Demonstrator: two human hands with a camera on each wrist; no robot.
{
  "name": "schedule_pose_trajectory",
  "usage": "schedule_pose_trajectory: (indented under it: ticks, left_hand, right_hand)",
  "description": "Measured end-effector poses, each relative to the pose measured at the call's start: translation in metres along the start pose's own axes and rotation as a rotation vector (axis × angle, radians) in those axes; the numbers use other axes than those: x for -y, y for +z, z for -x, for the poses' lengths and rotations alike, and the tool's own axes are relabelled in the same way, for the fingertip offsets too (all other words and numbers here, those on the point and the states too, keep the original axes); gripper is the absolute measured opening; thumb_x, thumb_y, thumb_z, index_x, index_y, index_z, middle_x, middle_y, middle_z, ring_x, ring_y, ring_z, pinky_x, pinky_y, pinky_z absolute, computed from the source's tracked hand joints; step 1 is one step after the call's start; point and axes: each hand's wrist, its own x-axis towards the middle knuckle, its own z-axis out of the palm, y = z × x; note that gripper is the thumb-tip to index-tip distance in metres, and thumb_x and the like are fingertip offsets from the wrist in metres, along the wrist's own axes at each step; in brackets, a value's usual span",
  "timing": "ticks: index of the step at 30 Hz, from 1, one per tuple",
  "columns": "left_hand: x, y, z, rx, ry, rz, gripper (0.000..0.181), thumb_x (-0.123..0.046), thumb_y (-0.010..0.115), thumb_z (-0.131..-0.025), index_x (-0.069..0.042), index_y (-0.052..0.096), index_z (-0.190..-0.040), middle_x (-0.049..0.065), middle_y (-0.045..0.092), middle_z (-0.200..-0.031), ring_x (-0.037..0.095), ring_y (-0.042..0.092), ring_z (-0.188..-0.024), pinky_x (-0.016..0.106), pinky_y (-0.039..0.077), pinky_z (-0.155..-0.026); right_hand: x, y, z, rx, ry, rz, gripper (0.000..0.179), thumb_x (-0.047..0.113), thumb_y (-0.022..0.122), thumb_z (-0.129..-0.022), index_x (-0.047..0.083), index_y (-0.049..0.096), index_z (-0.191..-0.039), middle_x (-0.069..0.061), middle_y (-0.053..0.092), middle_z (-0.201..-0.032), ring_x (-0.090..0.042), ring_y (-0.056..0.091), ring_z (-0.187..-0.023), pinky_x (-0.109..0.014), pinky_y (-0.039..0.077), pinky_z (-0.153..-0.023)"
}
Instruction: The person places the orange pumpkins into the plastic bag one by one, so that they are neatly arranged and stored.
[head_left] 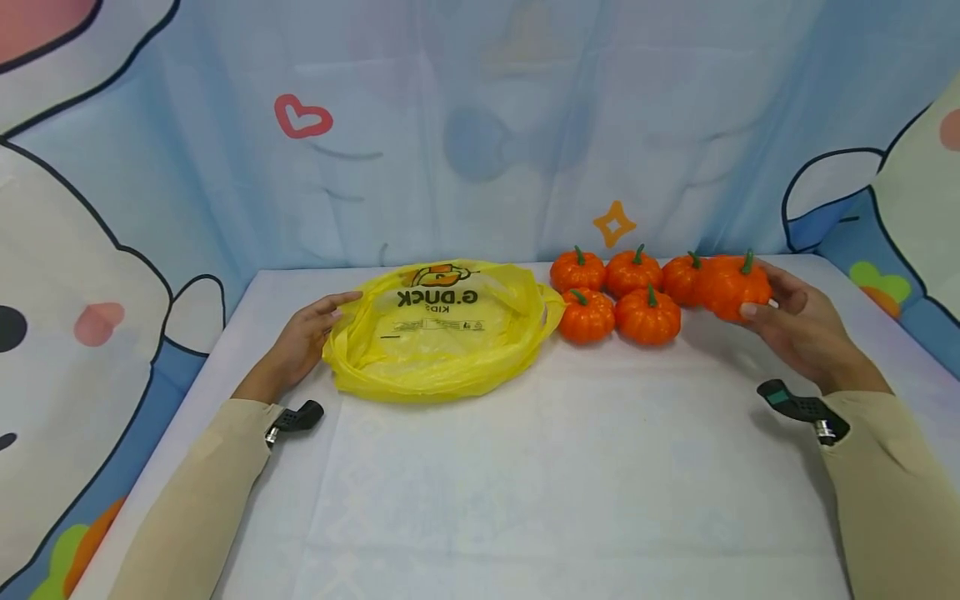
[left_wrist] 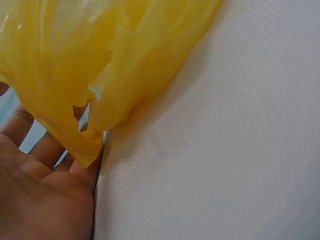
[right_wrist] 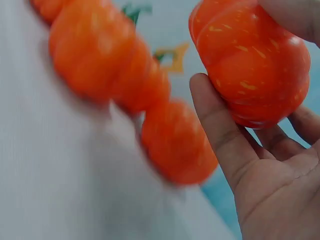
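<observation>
My right hand (head_left: 810,333) holds a small orange pumpkin (head_left: 731,289) with a green stem, thumb on one side and fingers on the other. In the right wrist view this pumpkin (right_wrist: 255,65) is raised off the table, showing yellow flecks. Left of it, several similar pumpkins (head_left: 648,318) sit close together in two rows. A yellow plastic bag (head_left: 442,354) with "G.DUCK KIDS" print, mirrored, lies spread on the table. At the bag's left edge is my left hand (head_left: 300,346), its fingers extended; in the left wrist view they lie partly behind the bag (left_wrist: 80,110).
A white cloth covers the table (head_left: 570,483). Behind it hangs a light blue curtain (head_left: 480,142) with cartoon prints, which also runs along both sides. Each wrist wears a dark camera mount (head_left: 802,408) over a beige sleeve (head_left: 892,500).
</observation>
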Motion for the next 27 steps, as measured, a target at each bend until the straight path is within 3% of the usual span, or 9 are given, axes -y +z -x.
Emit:
schedule_pose_trajectory:
  ticks: [3, 7, 10, 14, 18, 22, 27]
  left_hand:
    - [0.001, -0.001, -0.001, 0.008, 0.004, 0.006, 0.043, -0.019, 0.04, -0.106, -0.009, 0.044, -0.147, 0.005, 0.027, -0.16, 0.008, 0.046, -0.126, 0.014, 0.046, -0.097]
    - [0.003, 0.001, -0.004, 0.025, 0.008, 0.017, 0.043, -0.018, 0.039, -0.105, -0.009, 0.044, -0.147, 0.005, 0.026, -0.16, 0.009, 0.048, -0.125, 0.015, 0.048, -0.097]
    - [0.003, 0.002, -0.004, 0.01, 0.007, 0.021, 0.043, -0.017, 0.04, -0.105, -0.009, 0.045, -0.147, 0.004, 0.027, -0.16, 0.009, 0.047, -0.126, 0.015, 0.047, -0.097]
    - [0.002, 0.002, -0.003, 0.004, 0.003, 0.028, 0.043, -0.017, 0.041, -0.105, -0.009, 0.045, -0.147, 0.004, 0.027, -0.16, 0.009, 0.047, -0.127, 0.015, 0.047, -0.097]
    - [0.002, -0.001, -0.002, 0.008, 0.003, 0.032, 0.044, -0.017, 0.04, -0.104, -0.008, 0.044, -0.147, 0.005, 0.026, -0.161, 0.009, 0.047, -0.127, 0.015, 0.047, -0.097]
    - [0.004, -0.003, -0.001, 0.003, -0.003, 0.026, 0.044, -0.017, 0.04, -0.105, -0.008, 0.043, -0.147, 0.004, 0.026, -0.161, 0.01, 0.045, -0.129, 0.015, 0.045, -0.099]
    - [0.005, -0.004, -0.003, 0.007, 0.003, 0.024, 0.044, -0.017, 0.039, -0.105, -0.007, 0.043, -0.148, 0.004, 0.026, -0.161, 0.011, 0.044, -0.13, 0.016, 0.045, -0.099]
  right_hand:
    - [0.01, 0.018, -0.002, -0.014, -0.04, 0.036, 0.074, -0.006, 0.058, -0.093, 0.019, 0.027, -0.156, 0.006, 0.032, -0.152, -0.007, 0.039, -0.129, -0.012, 0.054, -0.082]
    - [0.026, 0.048, -0.003, -0.096, -0.01, 0.31, 0.078, 0.009, 0.067, -0.092, 0.027, 0.026, -0.156, 0.003, 0.023, -0.161, -0.018, 0.03, -0.144, -0.004, 0.05, -0.079]
    - [0.037, 0.078, -0.005, -0.103, 0.002, 0.466, 0.081, 0.015, 0.071, -0.09, 0.03, 0.027, -0.156, 0.002, 0.021, -0.163, -0.025, 0.027, -0.147, -0.001, 0.047, -0.08]
    - [0.043, 0.118, -0.007, -0.04, -0.056, 0.462, 0.08, 0.009, 0.072, -0.088, 0.026, 0.031, -0.154, -0.003, 0.03, -0.157, -0.023, 0.034, -0.141, -0.001, 0.046, -0.085]
    - [0.044, 0.152, -0.014, 0.033, -0.105, 0.344, 0.079, 0.002, 0.073, -0.086, 0.021, 0.036, -0.153, -0.005, 0.034, -0.155, -0.02, 0.04, -0.135, -0.005, 0.047, -0.089]
    - [0.043, 0.183, -0.021, 0.08, -0.111, 0.297, 0.077, 0.002, 0.074, -0.085, 0.022, 0.04, -0.15, -0.005, 0.037, -0.154, -0.017, 0.046, -0.13, -0.009, 0.05, -0.089]
    - [0.045, 0.216, -0.028, 0.137, -0.089, 0.292, 0.076, 0.009, 0.074, -0.086, 0.023, 0.037, -0.152, -0.004, 0.037, -0.154, -0.024, 0.046, -0.135, -0.014, 0.053, -0.089]
